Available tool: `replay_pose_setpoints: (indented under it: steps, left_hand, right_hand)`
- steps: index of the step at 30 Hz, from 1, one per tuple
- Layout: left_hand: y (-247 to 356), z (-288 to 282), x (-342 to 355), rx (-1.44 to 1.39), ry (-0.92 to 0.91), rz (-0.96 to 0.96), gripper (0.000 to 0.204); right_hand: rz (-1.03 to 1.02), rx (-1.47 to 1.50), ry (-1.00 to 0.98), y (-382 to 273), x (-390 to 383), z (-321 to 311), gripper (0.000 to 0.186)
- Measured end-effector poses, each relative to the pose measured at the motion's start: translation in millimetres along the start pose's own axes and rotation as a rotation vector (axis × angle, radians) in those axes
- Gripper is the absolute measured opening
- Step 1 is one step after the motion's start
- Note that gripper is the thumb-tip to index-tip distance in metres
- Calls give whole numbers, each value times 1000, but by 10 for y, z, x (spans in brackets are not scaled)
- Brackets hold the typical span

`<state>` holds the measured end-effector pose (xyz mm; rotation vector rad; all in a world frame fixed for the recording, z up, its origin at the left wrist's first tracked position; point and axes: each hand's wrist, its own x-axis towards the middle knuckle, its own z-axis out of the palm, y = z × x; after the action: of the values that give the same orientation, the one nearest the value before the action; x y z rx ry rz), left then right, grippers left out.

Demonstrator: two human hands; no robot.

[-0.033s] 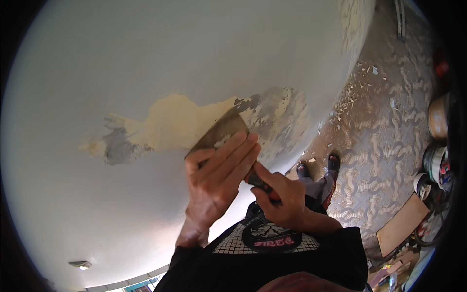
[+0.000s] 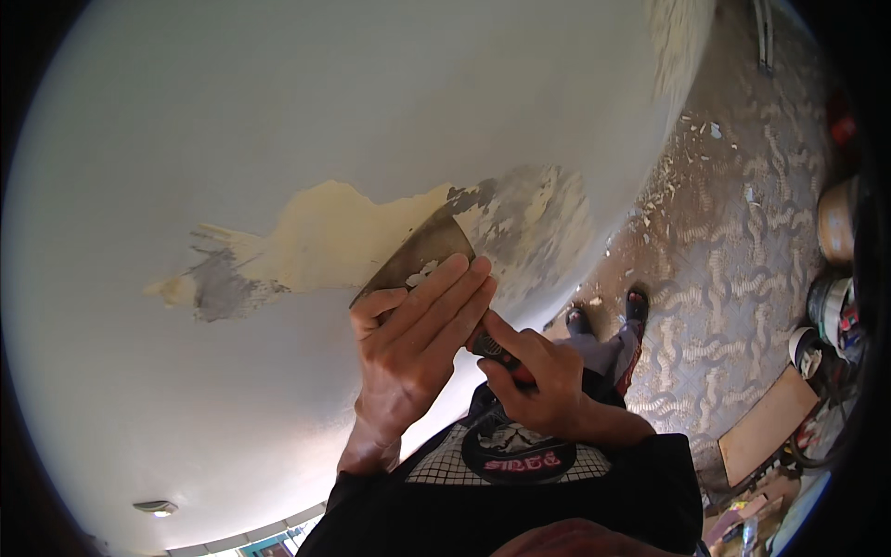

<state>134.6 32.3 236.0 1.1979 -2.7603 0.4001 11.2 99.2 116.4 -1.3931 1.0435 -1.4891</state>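
Note:
A wide putty knife (image 2: 415, 257) lies with its blade on the wall, its front edge at the border of a peeled cream patch (image 2: 320, 227). My right hand (image 2: 546, 385) is wrapped round its black and red handle (image 2: 499, 355), thumb and forefinger along it. Over the blade my left hand (image 2: 416, 342) lies with its fingers stretched out, pressing on the metal; its thumb is at the blade's side. A few pale flakes sit on the blade next to my left fingers. Just beyond the blade the wall shows a grey, scraped area (image 2: 529, 218) with cream streaks.
Smooth pale wall (image 2: 306, 102) surrounds the patch. My feet (image 2: 608, 320) stand on a patterned tiled floor (image 2: 691, 343), with paint chips (image 2: 659, 190) strewn along the wall's foot. Buckets (image 2: 832, 311) and a brown board (image 2: 768, 427) are at the right.
The view has shifted very slightly. Both hands and the putty knife keep almost the same place on the wall.

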Motion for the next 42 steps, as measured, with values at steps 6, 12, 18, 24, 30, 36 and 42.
replay_pose_setpoints:
  steps: [6,12,18,24,30,36,42]
  left_hand:
    - [-15,-159,262,37,10,0,22]
    - [-45,-139,179,21,-5,1,22]
    - [24,-255,173,2,11,55,20]
    - [96,-321,328,44,13,60,18]
    - [64,-308,235,33,63,50,25]
    - [2,-241,90,18,118,58,30]
    - [-92,-233,184,-36,170,14,37]
  right_hand:
    - [-91,17,96,-36,208,-27,57]
    - [-18,-21,10,-127,140,-43,48]
    - [-43,147,154,-221,2,54,59]
    - [10,220,145,-251,77,-63,55]
    - [5,151,109,-269,117,-25,54]
    - [28,157,88,-307,13,22,51]
    - [-46,84,165,-187,169,162,47]
